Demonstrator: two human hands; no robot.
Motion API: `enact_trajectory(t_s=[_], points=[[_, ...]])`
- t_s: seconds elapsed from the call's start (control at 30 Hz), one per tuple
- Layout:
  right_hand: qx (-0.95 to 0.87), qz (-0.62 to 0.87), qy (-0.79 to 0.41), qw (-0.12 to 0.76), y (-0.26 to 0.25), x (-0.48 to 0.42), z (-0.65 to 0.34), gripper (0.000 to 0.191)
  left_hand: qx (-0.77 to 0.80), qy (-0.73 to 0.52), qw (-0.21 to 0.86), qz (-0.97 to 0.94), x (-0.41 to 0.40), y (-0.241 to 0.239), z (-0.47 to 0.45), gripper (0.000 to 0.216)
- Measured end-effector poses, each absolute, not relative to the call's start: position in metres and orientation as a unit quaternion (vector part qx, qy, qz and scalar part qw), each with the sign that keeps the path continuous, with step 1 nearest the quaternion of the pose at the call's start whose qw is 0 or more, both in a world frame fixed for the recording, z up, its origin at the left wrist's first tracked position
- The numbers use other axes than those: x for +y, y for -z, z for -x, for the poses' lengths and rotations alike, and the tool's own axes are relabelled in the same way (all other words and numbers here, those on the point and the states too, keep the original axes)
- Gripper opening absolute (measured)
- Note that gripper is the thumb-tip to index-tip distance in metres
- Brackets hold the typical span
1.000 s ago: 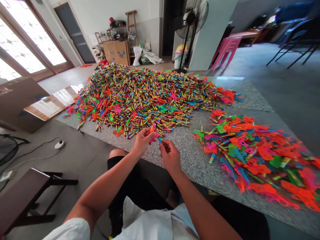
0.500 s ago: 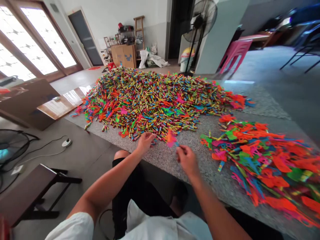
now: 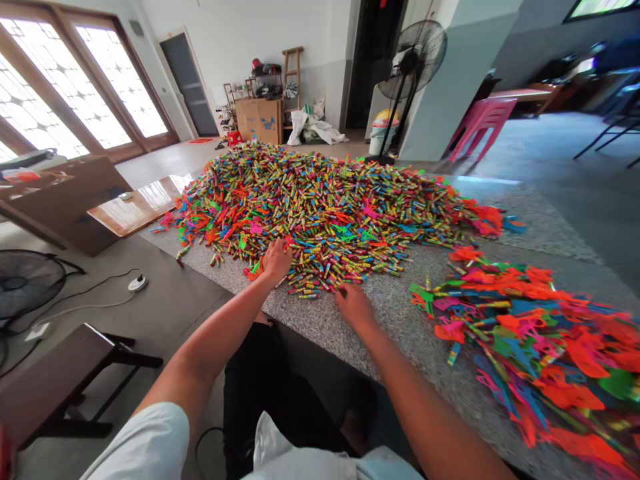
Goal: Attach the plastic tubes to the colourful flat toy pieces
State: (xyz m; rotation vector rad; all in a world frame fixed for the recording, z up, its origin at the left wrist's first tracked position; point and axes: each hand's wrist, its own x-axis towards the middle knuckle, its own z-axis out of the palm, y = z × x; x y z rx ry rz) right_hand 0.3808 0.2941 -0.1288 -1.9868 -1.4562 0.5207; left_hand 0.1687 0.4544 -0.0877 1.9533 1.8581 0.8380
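Observation:
A large heap of small colourful tubes and plastic pieces (image 3: 320, 200) covers the far half of a speckled granite table (image 3: 380, 320). My left hand (image 3: 276, 259) reaches into the heap's near edge, fingers curled down among the pieces; what it grips is hidden. My right hand (image 3: 354, 303) rests at the heap's front edge, fingers bent on the tabletop beside loose tubes. To the right lies a second pile of flat orange, pink, green and blue plastic shapes (image 3: 530, 333).
A standing fan (image 3: 407, 73) and a pink plastic chair (image 3: 475, 123) are behind the table. On the left are a wooden table (image 3: 125, 210), a dark bench (image 3: 55, 380), another fan (image 3: 25, 280) and cables with a socket (image 3: 136, 283) on the floor.
One second ago both hands held a pink and orange piece together near my body. They parted, and both have reached forward to the heap's near edge. The camera tilted up slightly.

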Motion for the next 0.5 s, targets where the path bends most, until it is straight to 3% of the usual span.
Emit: enact_trajectory(t_s=[0.1, 0.27, 0.4, 0.5], points=[[-0.592, 0.775, -0.118, 0.185, 0.127, 0.302, -0.360, 0.027, 0.578, -0.226, 0.082, -0.780, 0.467, 0.077, -0.179, 0.047], [-0.610, 0.777, -0.090, 0.131, 0.121, 0.301, -0.347, 0.034, 0.498, -0.156, 0.068, -0.850, 0.489, 0.066, -0.191, 0.038], [-0.629, 0.763, -0.101, 0.111, 0.122, 0.296, -0.350, 0.032, 0.498, -0.246, 0.104, -0.825, 0.496, 0.062, -0.194, 0.025], [-0.625, 0.764, -0.117, 0.107, 0.125, 0.295, -0.354, 0.033, 0.538, -0.358, 0.204, -0.736, 0.494, 0.058, -0.192, 0.017]])
